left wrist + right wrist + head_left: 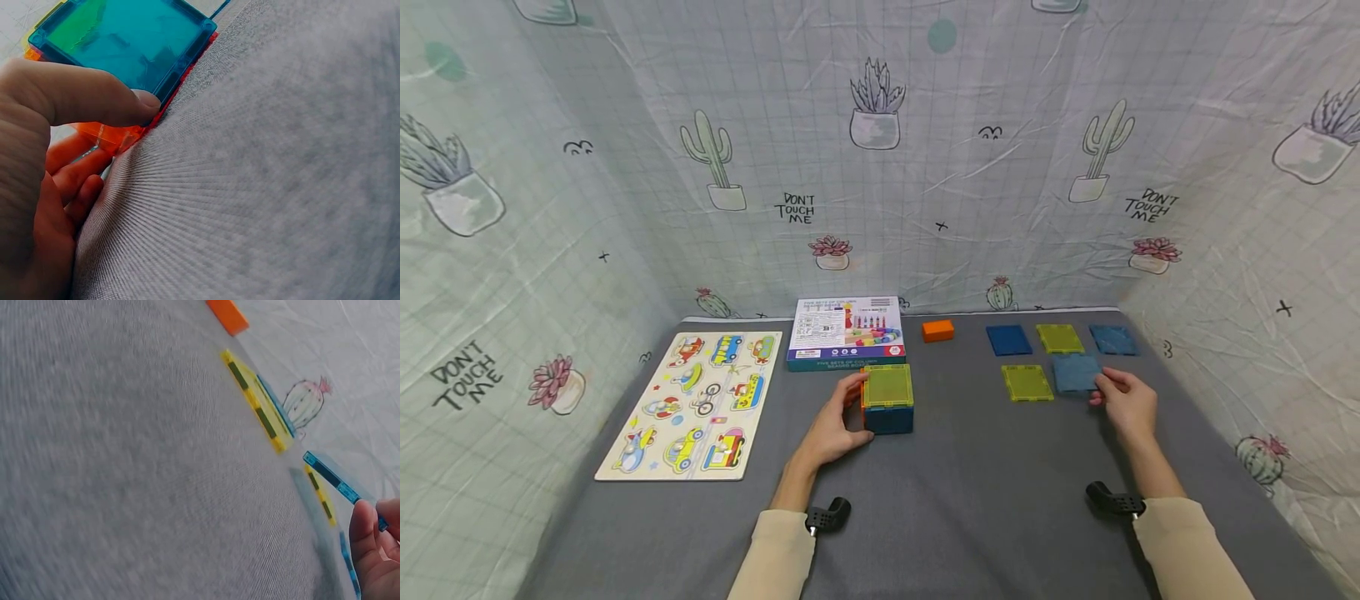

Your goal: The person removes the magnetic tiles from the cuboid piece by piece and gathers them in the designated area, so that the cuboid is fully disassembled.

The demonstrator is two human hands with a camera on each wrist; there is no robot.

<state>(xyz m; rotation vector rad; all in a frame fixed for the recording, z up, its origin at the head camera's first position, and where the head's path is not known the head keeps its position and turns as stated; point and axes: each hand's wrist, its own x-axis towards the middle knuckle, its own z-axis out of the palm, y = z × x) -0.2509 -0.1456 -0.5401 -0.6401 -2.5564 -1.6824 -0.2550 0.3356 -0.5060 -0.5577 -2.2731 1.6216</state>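
Observation:
In the head view my left hand (pixel 832 423) grips a small box built of see-through magnetic tiles, with a yellow tile on top (pixel 887 386) and a blue tile in front (pixel 889 419). The left wrist view shows the thumb on the blue face (pixel 137 44) and other fingers around the orange side (pixel 106 134). Over to the right, my right hand (pixel 1127 407) pinches a blue magnetic tile (pixel 1073 373) by its right edge between thumb and fingers. In the right wrist view this blue tile (pixel 334 478) appears edge-on, tilted above the cloth.
Flat beyond the right hand lie yellow tiles (pixel 1027 383) and blue tiles (pixel 1009 340). An orange block (pixel 937 331) sits near the back edge, beside a printed toy box (pixel 847 329). A wooden vehicle puzzle board (pixel 692 408) is at left. Patterned cloth (pixel 940 167) hangs behind.

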